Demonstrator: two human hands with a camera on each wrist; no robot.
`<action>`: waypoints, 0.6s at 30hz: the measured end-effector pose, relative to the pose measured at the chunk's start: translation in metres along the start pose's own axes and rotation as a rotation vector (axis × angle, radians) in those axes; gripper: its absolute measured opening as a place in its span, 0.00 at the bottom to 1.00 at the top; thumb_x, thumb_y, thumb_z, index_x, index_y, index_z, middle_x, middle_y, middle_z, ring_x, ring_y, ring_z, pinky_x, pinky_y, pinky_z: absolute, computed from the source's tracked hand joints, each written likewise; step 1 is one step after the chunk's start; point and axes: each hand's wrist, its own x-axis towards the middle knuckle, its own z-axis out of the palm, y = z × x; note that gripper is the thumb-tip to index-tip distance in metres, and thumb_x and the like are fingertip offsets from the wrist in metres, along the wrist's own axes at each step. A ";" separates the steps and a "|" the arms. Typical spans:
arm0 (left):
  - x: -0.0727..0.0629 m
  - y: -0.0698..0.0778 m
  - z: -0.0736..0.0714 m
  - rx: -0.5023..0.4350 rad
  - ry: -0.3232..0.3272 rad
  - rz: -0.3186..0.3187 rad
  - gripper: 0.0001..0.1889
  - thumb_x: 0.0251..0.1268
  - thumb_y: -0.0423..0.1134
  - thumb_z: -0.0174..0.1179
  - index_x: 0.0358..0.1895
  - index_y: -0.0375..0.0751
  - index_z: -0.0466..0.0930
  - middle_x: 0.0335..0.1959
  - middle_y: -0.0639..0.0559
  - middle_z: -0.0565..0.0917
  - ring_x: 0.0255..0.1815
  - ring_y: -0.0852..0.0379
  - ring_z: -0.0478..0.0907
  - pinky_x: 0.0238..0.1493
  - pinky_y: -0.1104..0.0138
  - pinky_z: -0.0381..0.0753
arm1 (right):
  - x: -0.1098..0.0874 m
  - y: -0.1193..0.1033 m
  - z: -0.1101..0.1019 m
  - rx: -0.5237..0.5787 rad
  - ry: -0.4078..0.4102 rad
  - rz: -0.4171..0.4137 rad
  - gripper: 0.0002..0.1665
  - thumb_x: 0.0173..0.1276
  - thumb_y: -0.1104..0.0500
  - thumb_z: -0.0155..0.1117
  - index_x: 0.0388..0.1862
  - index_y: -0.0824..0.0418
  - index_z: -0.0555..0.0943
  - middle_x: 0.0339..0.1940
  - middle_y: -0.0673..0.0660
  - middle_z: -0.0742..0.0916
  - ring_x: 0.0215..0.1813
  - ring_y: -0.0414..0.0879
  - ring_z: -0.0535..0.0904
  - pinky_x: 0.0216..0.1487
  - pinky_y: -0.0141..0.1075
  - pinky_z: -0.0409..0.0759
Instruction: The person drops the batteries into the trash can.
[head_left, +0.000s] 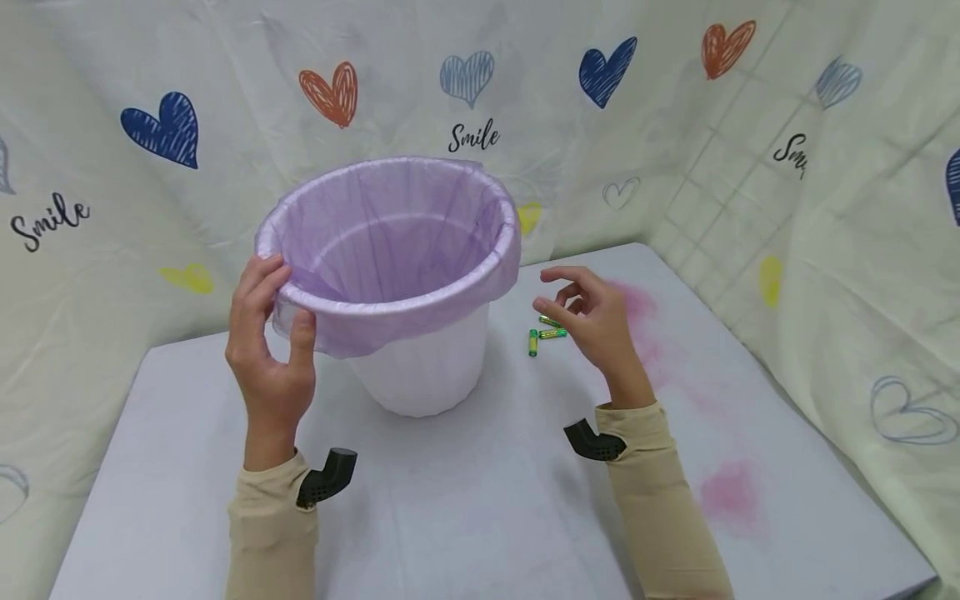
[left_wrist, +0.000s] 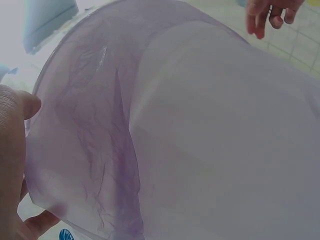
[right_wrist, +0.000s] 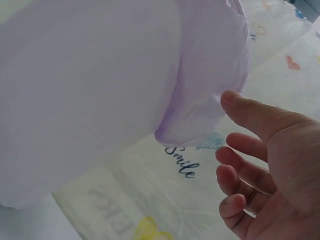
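Purple bin liner (head_left: 390, 258) drapes the white bin (head_left: 423, 375), left of centre; smooth its cuff (head_left: 405, 325) evenly, your left hand (head_left: 268, 354) gripping between thumb and fingers, right hand (head_left: 592, 323) empty, fingers loosely curled.

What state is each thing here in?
White bin: mouth up, lined.
Purple bag: spread inside, folded over the bin's edge.
Green batteries: lying on the table.
Table: pink patches showing.
Left hand: fingers bent over the bagged edge.
Right hand: empty, fingers loosely curled.
Curtain: hanging, creased.
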 end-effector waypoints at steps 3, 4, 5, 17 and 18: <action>0.000 0.002 0.000 0.003 0.000 -0.002 0.24 0.63 0.46 0.56 0.52 0.26 0.77 0.58 0.35 0.79 0.69 0.41 0.68 0.67 0.64 0.73 | 0.001 0.004 -0.002 -0.026 -0.013 0.020 0.20 0.59 0.60 0.71 0.52 0.58 0.82 0.44 0.42 0.83 0.34 0.40 0.75 0.33 0.27 0.73; 0.001 0.003 0.000 0.003 -0.002 -0.003 0.24 0.63 0.46 0.56 0.52 0.27 0.77 0.58 0.35 0.79 0.69 0.41 0.68 0.67 0.63 0.73 | 0.001 0.005 -0.003 -0.030 -0.014 0.025 0.20 0.59 0.60 0.71 0.52 0.57 0.82 0.45 0.42 0.83 0.35 0.40 0.75 0.33 0.27 0.73; 0.001 0.003 0.000 0.007 -0.004 -0.003 0.24 0.63 0.45 0.56 0.52 0.27 0.77 0.58 0.35 0.79 0.69 0.41 0.68 0.67 0.63 0.72 | 0.001 0.007 -0.004 -0.032 -0.014 0.029 0.20 0.59 0.59 0.71 0.52 0.57 0.82 0.45 0.42 0.83 0.35 0.40 0.75 0.33 0.27 0.73; 0.004 0.014 0.000 0.000 -0.005 0.001 0.22 0.62 0.42 0.55 0.52 0.25 0.77 0.56 0.32 0.78 0.68 0.39 0.68 0.68 0.61 0.71 | -0.001 0.013 -0.010 -0.093 -0.036 0.080 0.21 0.59 0.64 0.70 0.53 0.63 0.81 0.46 0.46 0.83 0.34 0.44 0.74 0.29 0.28 0.72; 0.004 0.015 0.000 0.000 -0.003 0.002 0.22 0.62 0.42 0.55 0.51 0.25 0.77 0.56 0.32 0.78 0.68 0.39 0.68 0.68 0.61 0.71 | -0.001 0.011 -0.010 -0.094 -0.037 0.085 0.21 0.59 0.65 0.69 0.53 0.64 0.81 0.46 0.48 0.83 0.34 0.44 0.74 0.29 0.28 0.72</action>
